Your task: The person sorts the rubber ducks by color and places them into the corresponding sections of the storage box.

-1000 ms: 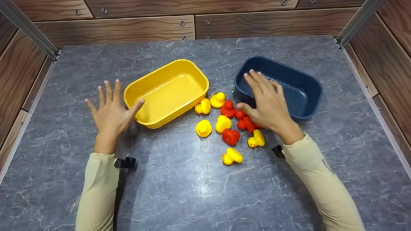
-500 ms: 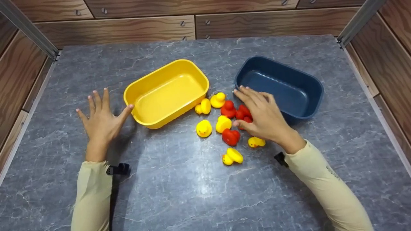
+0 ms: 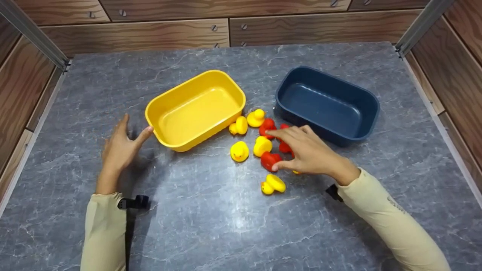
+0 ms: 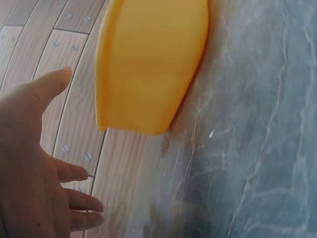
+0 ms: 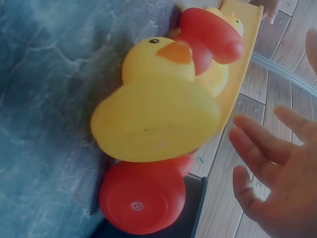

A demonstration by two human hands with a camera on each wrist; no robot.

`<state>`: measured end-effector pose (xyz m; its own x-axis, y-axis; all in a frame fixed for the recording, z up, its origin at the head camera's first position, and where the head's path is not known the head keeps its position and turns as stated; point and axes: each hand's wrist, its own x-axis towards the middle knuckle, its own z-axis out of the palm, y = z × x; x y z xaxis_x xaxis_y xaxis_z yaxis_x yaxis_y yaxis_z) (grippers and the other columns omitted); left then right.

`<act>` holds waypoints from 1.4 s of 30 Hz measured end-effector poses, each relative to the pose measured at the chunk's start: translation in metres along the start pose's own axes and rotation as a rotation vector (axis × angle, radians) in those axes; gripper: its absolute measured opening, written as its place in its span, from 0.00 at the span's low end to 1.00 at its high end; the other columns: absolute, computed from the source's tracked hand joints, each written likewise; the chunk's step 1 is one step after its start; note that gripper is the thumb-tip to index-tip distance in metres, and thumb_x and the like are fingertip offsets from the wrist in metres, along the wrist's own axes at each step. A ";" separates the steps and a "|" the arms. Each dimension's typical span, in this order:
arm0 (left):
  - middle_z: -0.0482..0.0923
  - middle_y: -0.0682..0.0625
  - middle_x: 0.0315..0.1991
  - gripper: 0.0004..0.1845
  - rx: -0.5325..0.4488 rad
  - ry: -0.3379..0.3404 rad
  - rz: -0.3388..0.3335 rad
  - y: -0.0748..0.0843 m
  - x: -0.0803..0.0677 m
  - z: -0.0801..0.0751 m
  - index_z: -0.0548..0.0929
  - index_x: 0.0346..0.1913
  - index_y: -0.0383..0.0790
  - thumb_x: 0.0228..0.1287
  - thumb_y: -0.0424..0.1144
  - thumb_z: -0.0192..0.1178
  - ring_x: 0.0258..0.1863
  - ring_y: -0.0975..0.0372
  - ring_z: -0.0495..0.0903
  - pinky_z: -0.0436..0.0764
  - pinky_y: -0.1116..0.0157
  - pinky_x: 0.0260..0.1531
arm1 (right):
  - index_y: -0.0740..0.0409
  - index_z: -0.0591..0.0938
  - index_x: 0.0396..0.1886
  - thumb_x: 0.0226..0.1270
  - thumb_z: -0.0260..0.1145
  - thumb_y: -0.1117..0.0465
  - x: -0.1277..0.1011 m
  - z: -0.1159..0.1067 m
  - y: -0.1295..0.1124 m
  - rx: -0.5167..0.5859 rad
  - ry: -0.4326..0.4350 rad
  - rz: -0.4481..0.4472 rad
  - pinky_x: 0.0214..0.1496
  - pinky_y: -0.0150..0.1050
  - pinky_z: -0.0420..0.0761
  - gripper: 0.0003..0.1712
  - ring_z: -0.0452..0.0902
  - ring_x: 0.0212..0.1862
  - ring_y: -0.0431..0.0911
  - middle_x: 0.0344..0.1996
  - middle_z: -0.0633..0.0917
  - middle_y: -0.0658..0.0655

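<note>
My left hand (image 3: 120, 148) is beside the near left end of the yellow bin (image 3: 162, 141), its thumb tip right at the rim in the head view and its fingers loosely spread. In the left wrist view the hand holds nothing. Over the group of rubber ducks hovers my right hand (image 3: 310, 152), palm down, thumb tip overlapping a red duck (image 3: 268, 160). Its fingers are loosely bent around nothing in the right wrist view, above a yellow duck (image 5: 153, 119) and a red duck (image 5: 141, 198). Under this hand more ducks are partly hidden.
A dark blue bin (image 3: 331, 130) stands at the back right, just beyond the ducks. Several yellow ducks lie between the bins, one yellow duck (image 3: 273, 184) nearest the front. Wood-patterned panels (image 3: 150, 35) border the grey marbled table (image 3: 211, 226).
My right hand has moved from over the blue bin's near edge toward me and down over the ducks. My left hand has drawn left and nearer, turning sideways. The ducks stay where they were.
</note>
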<state>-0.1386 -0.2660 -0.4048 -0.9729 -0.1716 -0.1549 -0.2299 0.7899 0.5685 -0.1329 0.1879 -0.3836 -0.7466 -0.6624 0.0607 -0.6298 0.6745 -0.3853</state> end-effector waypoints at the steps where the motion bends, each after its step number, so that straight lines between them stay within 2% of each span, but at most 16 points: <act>1: 0.43 0.36 0.77 0.55 -0.033 -0.009 0.000 0.000 0.000 0.000 0.41 0.77 0.43 0.59 0.73 0.48 0.74 0.38 0.47 0.46 0.35 0.68 | 0.52 0.69 0.69 0.50 0.73 0.37 0.000 0.000 0.000 0.002 -0.016 0.002 0.54 0.46 0.63 0.48 0.73 0.55 0.49 0.60 0.79 0.52; 4: 0.47 0.37 0.76 0.53 -0.117 -0.024 0.007 -0.002 0.001 0.000 0.44 0.77 0.42 0.60 0.70 0.51 0.73 0.39 0.52 0.55 0.39 0.68 | 0.52 0.71 0.67 0.51 0.73 0.38 -0.001 0.002 0.001 0.008 -0.059 0.011 0.52 0.44 0.62 0.46 0.73 0.53 0.48 0.60 0.79 0.51; 8: 0.54 0.34 0.74 0.51 -0.193 -0.028 0.028 -0.003 0.002 0.002 0.48 0.76 0.39 0.61 0.67 0.54 0.71 0.40 0.58 0.59 0.41 0.67 | 0.50 0.73 0.65 0.52 0.73 0.39 -0.001 0.003 0.002 0.018 -0.110 0.036 0.49 0.42 0.61 0.42 0.72 0.52 0.47 0.60 0.79 0.50; 13: 0.66 0.34 0.67 0.49 -0.198 -0.005 0.032 -0.004 0.002 0.003 0.53 0.75 0.42 0.60 0.68 0.54 0.63 0.42 0.70 0.69 0.44 0.59 | 0.46 0.74 0.64 0.52 0.74 0.41 -0.002 0.004 0.001 0.026 -0.170 0.068 0.48 0.42 0.60 0.39 0.72 0.51 0.46 0.59 0.80 0.50; 16: 0.71 0.36 0.60 0.47 -0.172 0.004 0.034 -0.004 0.001 0.003 0.56 0.75 0.43 0.60 0.68 0.55 0.56 0.45 0.73 0.72 0.51 0.51 | 0.44 0.74 0.64 0.52 0.74 0.42 -0.002 0.004 0.000 0.016 -0.209 0.086 0.49 0.42 0.60 0.39 0.72 0.51 0.47 0.57 0.81 0.48; 19: 0.73 0.38 0.55 0.47 -0.156 -0.004 0.035 -0.003 0.001 0.003 0.57 0.75 0.44 0.60 0.67 0.55 0.50 0.49 0.74 0.70 0.58 0.44 | 0.43 0.73 0.64 0.53 0.74 0.44 -0.001 0.005 -0.001 0.001 -0.241 0.095 0.50 0.43 0.59 0.38 0.71 0.50 0.47 0.55 0.81 0.48; 23: 0.73 0.39 0.51 0.46 -0.167 -0.023 0.041 -0.002 0.003 0.004 0.57 0.74 0.43 0.60 0.65 0.57 0.46 0.52 0.73 0.69 0.62 0.40 | 0.43 0.74 0.63 0.54 0.73 0.46 -0.001 0.006 -0.001 -0.016 -0.249 0.091 0.50 0.43 0.60 0.36 0.71 0.49 0.47 0.54 0.82 0.48; 32: 0.72 0.44 0.44 0.42 -0.239 -0.018 0.108 -0.004 0.004 0.005 0.60 0.72 0.39 0.62 0.57 0.62 0.38 0.57 0.71 0.71 0.72 0.32 | 0.44 0.74 0.63 0.56 0.72 0.47 0.003 0.008 -0.001 -0.049 -0.261 0.108 0.54 0.47 0.61 0.34 0.71 0.51 0.49 0.53 0.82 0.50; 38: 0.72 0.44 0.42 0.41 -0.233 -0.037 0.134 -0.005 0.004 0.006 0.63 0.71 0.38 0.62 0.56 0.62 0.36 0.59 0.70 0.70 0.72 0.31 | 0.44 0.75 0.62 0.58 0.72 0.48 0.003 0.012 -0.001 -0.067 -0.241 0.105 0.58 0.50 0.62 0.31 0.71 0.53 0.50 0.52 0.82 0.52; 42: 0.72 0.46 0.41 0.39 -0.228 -0.048 0.147 -0.005 0.004 0.008 0.64 0.71 0.38 0.63 0.55 0.62 0.36 0.60 0.69 0.70 0.71 0.31 | 0.44 0.75 0.60 0.58 0.71 0.48 0.002 0.015 0.000 -0.062 -0.220 0.103 0.56 0.49 0.62 0.30 0.72 0.52 0.50 0.52 0.83 0.52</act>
<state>-0.1411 -0.2662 -0.4143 -0.9952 -0.0324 -0.0925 -0.0912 0.6508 0.7537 -0.1312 0.1811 -0.3972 -0.7471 -0.6396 -0.1807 -0.5698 0.7564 -0.3213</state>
